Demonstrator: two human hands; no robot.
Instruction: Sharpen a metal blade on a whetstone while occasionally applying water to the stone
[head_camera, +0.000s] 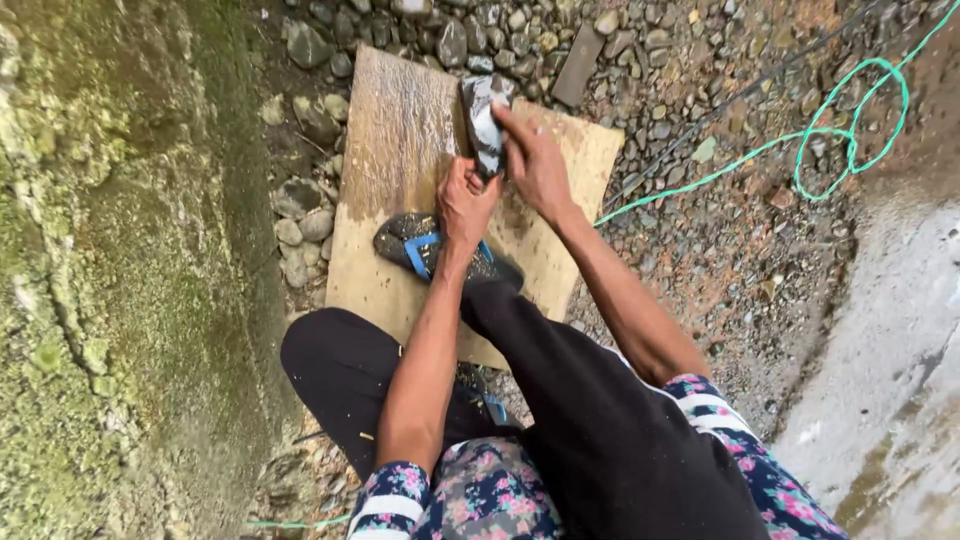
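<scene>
A dark wet object with grey and white patches (485, 112) lies on a wet wooden board (395, 140) set on stony ground. My right hand (533, 165) presses on it from the right, fingers over its top. My left hand (465, 205) grips its near end with closed fingers. My foot wears a dark sandal with blue straps (420, 245) that rests on the board just below my left hand. I cannot tell exactly what the dark object is.
Round pebbles (470, 30) cover the ground around the board. A mossy concrete wall (110, 270) rises on the left. A green cord (840, 120) loops at the upper right. A flat grey stone (578, 65) lies behind the board, and a pale concrete slab (890, 360) on the right.
</scene>
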